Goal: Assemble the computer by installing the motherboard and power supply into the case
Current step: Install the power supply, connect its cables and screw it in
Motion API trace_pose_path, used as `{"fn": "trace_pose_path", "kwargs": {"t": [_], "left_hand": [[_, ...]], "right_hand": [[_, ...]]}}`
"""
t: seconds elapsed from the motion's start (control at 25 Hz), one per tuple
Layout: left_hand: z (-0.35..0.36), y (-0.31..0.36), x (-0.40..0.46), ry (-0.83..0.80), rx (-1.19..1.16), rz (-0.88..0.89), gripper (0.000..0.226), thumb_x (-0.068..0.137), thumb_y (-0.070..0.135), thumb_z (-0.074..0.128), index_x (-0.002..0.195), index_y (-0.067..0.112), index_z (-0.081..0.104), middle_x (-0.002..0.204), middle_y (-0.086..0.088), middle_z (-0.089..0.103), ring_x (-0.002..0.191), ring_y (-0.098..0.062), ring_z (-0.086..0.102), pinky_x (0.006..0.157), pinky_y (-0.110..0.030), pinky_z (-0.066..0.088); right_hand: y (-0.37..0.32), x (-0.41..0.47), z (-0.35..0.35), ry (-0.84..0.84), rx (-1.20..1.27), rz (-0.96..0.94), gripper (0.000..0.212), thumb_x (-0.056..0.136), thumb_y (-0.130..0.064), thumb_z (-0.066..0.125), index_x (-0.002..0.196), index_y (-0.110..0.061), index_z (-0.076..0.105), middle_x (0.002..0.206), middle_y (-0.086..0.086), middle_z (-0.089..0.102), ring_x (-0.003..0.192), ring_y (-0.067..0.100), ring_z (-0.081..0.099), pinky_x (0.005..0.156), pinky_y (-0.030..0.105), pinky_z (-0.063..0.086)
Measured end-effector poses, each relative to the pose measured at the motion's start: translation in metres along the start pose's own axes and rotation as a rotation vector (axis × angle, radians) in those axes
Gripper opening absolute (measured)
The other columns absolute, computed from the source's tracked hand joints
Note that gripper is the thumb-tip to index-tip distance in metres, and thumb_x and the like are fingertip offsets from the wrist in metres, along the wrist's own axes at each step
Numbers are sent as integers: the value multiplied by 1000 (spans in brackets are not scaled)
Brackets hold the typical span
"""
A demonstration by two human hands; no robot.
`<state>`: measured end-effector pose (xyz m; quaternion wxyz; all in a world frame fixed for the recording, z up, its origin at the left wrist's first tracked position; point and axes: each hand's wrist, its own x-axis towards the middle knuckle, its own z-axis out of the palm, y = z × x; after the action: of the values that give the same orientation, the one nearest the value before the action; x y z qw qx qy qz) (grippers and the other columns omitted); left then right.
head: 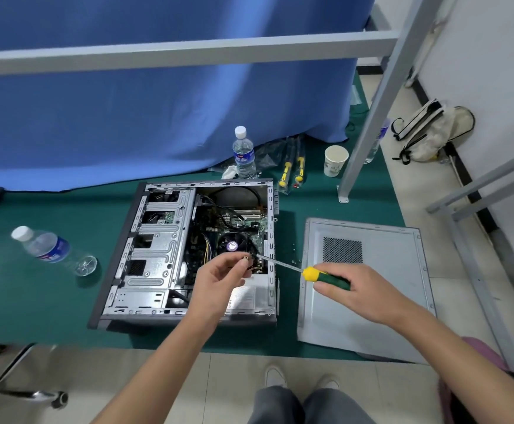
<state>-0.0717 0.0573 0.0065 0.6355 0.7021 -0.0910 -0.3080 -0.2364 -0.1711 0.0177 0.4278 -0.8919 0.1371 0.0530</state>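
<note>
While the case (185,252) is lying open on the green mat (35,301), the motherboard (237,228) is already sitting inside it; the left hand (219,280) is pinching a small screw (245,258) at the tip of the screwdriver (310,272), which the right hand (359,289) is gripping; the power supply (246,296) looks seated, fastening remains, and the side panel (366,286) is lying off.
</note>
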Motion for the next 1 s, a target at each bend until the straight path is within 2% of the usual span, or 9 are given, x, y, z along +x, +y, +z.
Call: {"fn": "trace_pose_path", "kwargs": {"t": [0.2, 0.32, 0.44, 0.6, 0.72, 0.8, 0.88, 1.0], "left_hand": [[-5, 0, 3, -7, -15, 10, 21, 93, 11, 65, 97, 28, 77, 98, -3, 75, 89, -16, 72, 74, -24, 55], [-5, 0, 3, -40, 17, 38, 24, 93, 12, 66, 96, 33, 77, 96, -3, 75, 88, -16, 71, 74, -24, 55], [-6, 2, 2, -48, 69, 62, 26, 93, 11, 66, 94, 34, 77, 91, -2, 75, 86, -15, 71, 73, -24, 55], [-14, 8, 3, -84, 278, 143, 22, 91, 13, 69, 89, 33, 77, 85, 7, 74, 80, -6, 69, 71, -16, 52], [-17, 14, 4, -128, 506, 211, 18, 89, 12, 72, 89, 30, 73, 79, 16, 71, 74, 0, 65, 69, -11, 49], [-17, 18, 8, -140, 578, 217, 20, 89, 11, 72, 87, 31, 72, 75, 15, 70, 71, 3, 63, 66, -9, 46], [-16, 21, 14, -157, 647, 216, 18, 89, 12, 73, 89, 30, 72, 78, 16, 69, 72, 6, 63, 66, -8, 46], [-8, 19, 21, -254, 853, 227, 10, 91, 16, 70, 97, 22, 76, 83, 21, 65, 76, 9, 60, 69, -9, 45]], "right_hand": [[-4, -5, -4, 60, -11, -67, 25, 91, -57, 56, 108, -42, 66, 81, -11, 67, 71, 12, 60, 70, 39, 53], [-6, -5, -4, 51, -38, -80, 21, 92, -55, 57, 107, -43, 66, 80, -10, 67, 72, 13, 60, 70, 38, 53], [-10, -6, -5, 44, -55, -83, 28, 90, -59, 54, 109, -43, 65, 84, -12, 69, 75, 11, 62, 73, 36, 53], [-12, -4, -17, 52, -271, -114, 34, 90, -61, 51, 114, -41, 64, 92, -17, 69, 84, 6, 61, 76, 29, 52], [-18, 0, -23, 80, -415, -125, 27, 90, -55, 57, 114, -45, 64, 85, -17, 60, 81, 3, 55, 69, 17, 43], [-20, 1, -24, 76, -317, -93, 25, 86, -46, 65, 110, -43, 66, 89, -17, 61, 84, 3, 57, 73, 21, 46], [-15, 0, -29, 36, -26, -13, 24, 80, -29, 72, 103, -37, 68, 92, -14, 65, 86, 5, 60, 77, 25, 50], [7, -4, -36, 48, 447, 132, 23, 79, -7, 77, 94, -24, 71, 89, -2, 69, 77, 11, 63, 71, 26, 52]]}}
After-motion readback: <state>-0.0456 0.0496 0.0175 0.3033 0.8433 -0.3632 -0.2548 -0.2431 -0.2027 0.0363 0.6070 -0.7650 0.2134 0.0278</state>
